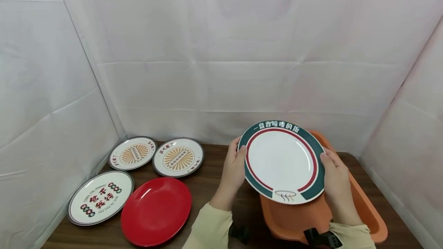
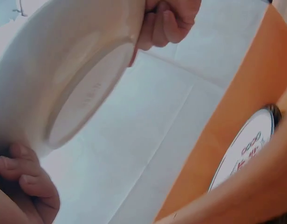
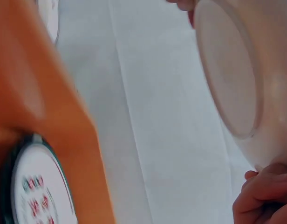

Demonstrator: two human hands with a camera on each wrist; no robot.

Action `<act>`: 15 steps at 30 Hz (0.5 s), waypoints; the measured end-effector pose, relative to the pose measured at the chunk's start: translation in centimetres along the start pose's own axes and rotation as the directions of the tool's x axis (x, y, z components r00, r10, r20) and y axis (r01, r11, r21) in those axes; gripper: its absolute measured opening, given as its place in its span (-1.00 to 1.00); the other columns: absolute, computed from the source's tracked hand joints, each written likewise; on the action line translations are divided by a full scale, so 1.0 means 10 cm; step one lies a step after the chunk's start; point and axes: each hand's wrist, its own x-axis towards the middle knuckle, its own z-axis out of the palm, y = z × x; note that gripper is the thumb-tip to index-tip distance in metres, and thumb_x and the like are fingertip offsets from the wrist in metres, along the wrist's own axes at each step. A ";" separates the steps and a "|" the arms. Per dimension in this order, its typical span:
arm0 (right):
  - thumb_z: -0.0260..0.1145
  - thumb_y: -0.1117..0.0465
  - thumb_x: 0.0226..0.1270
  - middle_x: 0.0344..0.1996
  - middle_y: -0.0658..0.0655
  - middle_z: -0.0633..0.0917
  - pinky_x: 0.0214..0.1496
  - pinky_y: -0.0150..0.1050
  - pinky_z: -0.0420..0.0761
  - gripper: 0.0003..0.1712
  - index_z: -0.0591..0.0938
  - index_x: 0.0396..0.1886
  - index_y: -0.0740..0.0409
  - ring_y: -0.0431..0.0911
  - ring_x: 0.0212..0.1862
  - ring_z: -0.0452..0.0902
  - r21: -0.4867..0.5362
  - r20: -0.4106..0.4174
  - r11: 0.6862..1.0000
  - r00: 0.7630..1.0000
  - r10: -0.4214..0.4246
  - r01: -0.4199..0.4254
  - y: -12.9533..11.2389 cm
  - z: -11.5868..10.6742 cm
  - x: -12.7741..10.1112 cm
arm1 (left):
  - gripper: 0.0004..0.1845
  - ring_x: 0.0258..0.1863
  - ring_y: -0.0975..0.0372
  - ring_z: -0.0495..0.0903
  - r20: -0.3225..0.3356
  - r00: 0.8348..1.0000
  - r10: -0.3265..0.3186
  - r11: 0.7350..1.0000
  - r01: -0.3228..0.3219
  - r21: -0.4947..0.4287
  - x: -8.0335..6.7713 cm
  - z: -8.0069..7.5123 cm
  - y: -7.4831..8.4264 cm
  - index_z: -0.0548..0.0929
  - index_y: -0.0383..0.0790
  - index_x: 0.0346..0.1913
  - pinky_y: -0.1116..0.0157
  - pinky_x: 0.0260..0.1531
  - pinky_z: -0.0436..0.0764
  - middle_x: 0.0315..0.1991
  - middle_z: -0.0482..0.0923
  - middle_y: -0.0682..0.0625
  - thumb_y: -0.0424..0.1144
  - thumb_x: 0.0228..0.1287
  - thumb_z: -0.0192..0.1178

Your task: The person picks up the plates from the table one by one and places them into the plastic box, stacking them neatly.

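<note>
We hold the green-rimmed plate (image 1: 282,161) above the orange bin (image 1: 363,203), left hand (image 1: 233,168) and right hand (image 1: 335,175) fingers gripping its rim.

white creased cloth walls (image 1: 221,49) | dark wooden table (image 1: 207,191) | even light

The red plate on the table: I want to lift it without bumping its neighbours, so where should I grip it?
Take the red plate by its near rim, coming from the front edge of the table. It lies flat, and the lettered plate crowds its left side, while the front looks open.
</note>
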 end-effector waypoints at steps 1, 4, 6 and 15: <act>-0.15 -0.11 0.46 0.17 0.24 0.44 -0.20 -0.53 0.52 -0.36 0.23 0.38 0.15 -0.24 -0.05 0.49 -0.035 -0.013 0.999 1.000 -0.015 0.014 -0.01 -0.02 0.04 | -0.59 0.07 0.10 0.46 -0.008 1.000 0.008 1.000 -0.008 -0.017 0.04 0.05 -0.01 0.24 -0.27 0.30 0.15 0.08 0.43 0.18 0.37 -0.19 -0.21 0.47 -0.18; -0.22 -0.09 0.48 0.26 0.23 0.36 -0.11 -0.60 0.43 -0.38 0.20 0.40 0.12 -0.16 0.09 0.37 -0.136 -0.036 0.990 0.999 -0.030 0.025 -0.03 -0.09 0.16 | -0.59 0.08 0.12 0.46 -0.034 0.999 0.031 0.999 -0.033 -0.042 0.17 0.19 -0.06 0.27 -0.26 0.29 0.19 0.08 0.43 0.17 0.39 -0.16 -0.21 0.47 -0.17; -0.23 -0.05 0.49 0.23 0.24 0.38 -0.13 -0.62 0.42 -0.40 0.23 0.39 0.15 -0.17 0.07 0.38 -0.157 -0.050 0.987 0.998 -0.042 0.034 0.01 -0.13 0.26 | -0.60 0.09 0.14 0.46 -0.047 0.998 0.039 0.998 -0.041 -0.038 0.25 0.27 -0.10 0.29 -0.25 0.29 0.20 0.08 0.43 0.19 0.39 -0.13 -0.20 0.47 -0.16; -0.13 0.05 0.49 -0.12 -0.11 0.53 -0.23 -0.61 0.47 -0.43 0.28 0.32 0.33 -0.47 -0.25 0.46 -0.132 0.012 0.970 0.979 -0.203 0.202 0.36 -0.29 0.71 | -0.60 0.11 0.15 0.45 -0.091 0.995 0.045 0.999 -0.045 0.004 0.51 0.52 -0.29 0.33 -0.27 0.27 0.20 0.09 0.41 0.19 0.41 -0.12 -0.21 0.46 -0.13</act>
